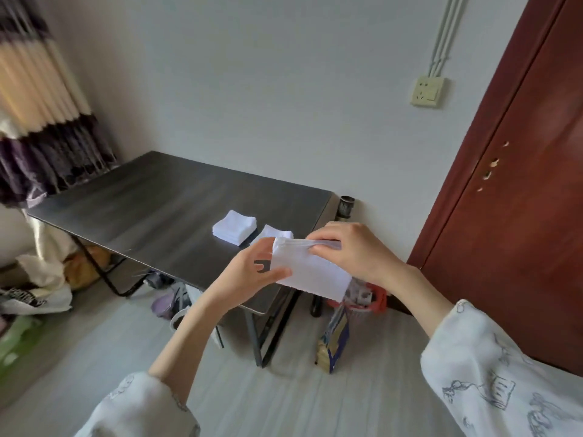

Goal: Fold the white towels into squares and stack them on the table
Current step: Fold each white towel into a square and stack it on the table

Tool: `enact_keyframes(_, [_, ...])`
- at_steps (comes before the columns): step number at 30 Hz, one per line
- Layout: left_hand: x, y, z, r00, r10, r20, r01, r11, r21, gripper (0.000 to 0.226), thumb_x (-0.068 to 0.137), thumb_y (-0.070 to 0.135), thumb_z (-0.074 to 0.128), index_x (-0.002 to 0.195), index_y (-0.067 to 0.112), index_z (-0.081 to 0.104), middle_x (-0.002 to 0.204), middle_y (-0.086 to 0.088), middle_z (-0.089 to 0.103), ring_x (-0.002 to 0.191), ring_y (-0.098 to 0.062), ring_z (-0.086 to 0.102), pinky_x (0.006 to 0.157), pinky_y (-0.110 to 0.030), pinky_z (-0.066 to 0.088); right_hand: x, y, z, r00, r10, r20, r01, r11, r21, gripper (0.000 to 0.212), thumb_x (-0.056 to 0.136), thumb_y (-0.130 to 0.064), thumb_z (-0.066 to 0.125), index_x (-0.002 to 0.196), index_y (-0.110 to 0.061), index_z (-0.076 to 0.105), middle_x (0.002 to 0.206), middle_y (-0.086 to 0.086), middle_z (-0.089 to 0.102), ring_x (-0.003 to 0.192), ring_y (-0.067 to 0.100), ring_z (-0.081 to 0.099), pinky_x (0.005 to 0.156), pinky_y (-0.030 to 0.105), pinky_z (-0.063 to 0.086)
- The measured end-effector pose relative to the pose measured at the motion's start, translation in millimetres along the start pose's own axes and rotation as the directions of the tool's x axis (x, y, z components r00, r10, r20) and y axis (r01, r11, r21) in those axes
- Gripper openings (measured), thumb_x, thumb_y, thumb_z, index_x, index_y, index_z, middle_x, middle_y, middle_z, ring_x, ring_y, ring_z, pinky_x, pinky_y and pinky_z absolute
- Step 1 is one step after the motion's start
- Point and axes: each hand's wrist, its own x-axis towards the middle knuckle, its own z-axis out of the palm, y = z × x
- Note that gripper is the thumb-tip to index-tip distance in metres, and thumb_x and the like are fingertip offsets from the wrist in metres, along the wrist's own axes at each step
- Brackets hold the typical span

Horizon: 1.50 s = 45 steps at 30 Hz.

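White towel (310, 272), half-folded, top edge doubled, pinched between both hands (252, 272) (353, 250).

Loose white sleeves (492, 373) printed with blue-grey line drawings, pushed up the forearms.

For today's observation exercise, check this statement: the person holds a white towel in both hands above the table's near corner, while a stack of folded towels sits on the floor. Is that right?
Not quite. The stack of folded towels sits on the dark table, not on the floor, as the head view shows. The rest holds: the left hand and right hand hold a white towel above the table's near corner.
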Motion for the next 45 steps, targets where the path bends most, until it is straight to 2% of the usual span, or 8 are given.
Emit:
enact_keyframes(2, [28.4,-10.8,-19.9,0.998,0.009,-0.066,-0.009,1.000,0.002,0.010,0.083,0.021,0.067,0.086,0.027,0.059,0.083,0.013,0.064,0.080,0.007,0.059,0.075,-0.012,0.043,38.6,4.4,7.0,1.000,0.003,-0.008,-0.003,1.000,0.031,0.015,0.086,-0.024,0.063,0.097,-0.022,0.072,0.093,-0.005,0.067,0.090,0.012,0.060,0.085,0.032,0.047])
enact_keyframes(4, [56.4,-22.3,-37.4,0.994,0.023,-0.105,-0.022,1.000,0.015,0.018,0.084,0.019,0.066,0.071,0.026,0.055,0.070,0.013,0.058,0.066,0.008,0.055,0.063,-0.007,0.039,73.4,14.2,16.8,1.000,0.031,-0.004,-0.031,0.998,0.059,0.014,0.086,-0.026,0.063,0.097,-0.023,0.072,0.094,-0.008,0.067,0.091,0.008,0.060,0.085,0.027,0.047])
enact_keyframes(10, [156.3,-73.6,-82.8,0.998,0.048,0.033,-0.049,0.999,0.014,0.012,0.086,0.020,0.063,0.089,0.009,0.059,0.085,-0.002,0.062,0.081,-0.020,0.064,0.068,-0.030,0.050,169.7,60.2,56.9,0.981,0.191,-0.025,-0.183,0.965,0.189,0.011,0.085,-0.021,0.065,0.094,-0.019,0.071,0.096,-0.004,0.068,0.092,0.011,0.061,0.087,0.027,0.045])
enact_keyframes(14, [227.2,-105.3,-118.2,0.990,0.053,0.129,-0.049,0.998,-0.032,0.013,0.087,0.019,0.062,0.083,0.010,0.053,0.073,0.004,0.056,0.063,-0.007,0.054,0.059,-0.021,0.043,232.1,88.8,79.8,0.947,0.316,-0.068,-0.263,0.875,0.407,0.009,0.085,-0.019,0.065,0.091,-0.024,0.070,0.096,-0.006,0.070,0.093,0.006,0.063,0.087,0.023,0.047])
enact_keyframes(20, [303.5,-126.6,-158.2,0.945,0.027,0.327,0.031,0.985,-0.170,0.019,0.090,0.024,0.057,0.091,0.008,0.048,0.082,-0.001,0.063,0.071,-0.011,0.061,0.066,-0.028,0.048,283.3,130.7,119.8,0.773,0.604,0.194,-0.358,0.162,0.920,0.086,0.056,-0.046,0.083,0.130,-0.019,0.047,0.119,0.000,0.062,0.116,0.015,0.055,0.096,0.034,0.046])
enact_keyframes(25, [347.7,-150.0,-157.2,0.889,-0.010,0.458,0.177,0.930,-0.323,0.030,0.090,0.030,0.055,0.105,0.005,0.050,0.096,-0.004,0.068,0.088,-0.017,0.067,0.076,-0.031,0.054,297.4,145.6,149.8,0.725,0.619,0.301,-0.388,0.006,0.922,0.046,0.080,-0.048,0.057,0.116,-0.019,0.060,0.118,0.004,0.066,0.111,0.019,0.061,0.093,0.033,0.046])
enact_keyframes(39, [414.4,-277.6,-76.1,0.766,-0.371,0.524,0.524,0.834,-0.175,0.016,0.097,0.016,0.043,0.111,0.014,0.053,0.102,-0.006,0.066,0.092,-0.022,0.066,0.077,-0.039,0.057,319.3,230.4,206.4,0.379,0.901,0.209,-0.670,0.112,0.734,0.012,0.096,-0.018,0.047,0.095,-0.016,0.058,0.101,0.006,0.064,0.091,0.020,0.063,0.073,0.032,0.053])
enact_keyframes(45, [407.5,-315.3,-49.9,0.725,-0.527,0.443,0.595,0.804,-0.017,0.020,0.098,0.015,0.041,0.115,0.012,0.051,0.108,-0.009,0.062,0.096,-0.026,0.063,0.079,-0.044,0.056,322.5,262.8,246.8,0.362,0.910,0.200,-0.867,0.251,0.430,0.015,0.098,-0.019,0.041,0.111,-0.014,0.045,0.106,0.006,0.056,0.094,0.022,0.061,0.077,0.040,0.057])
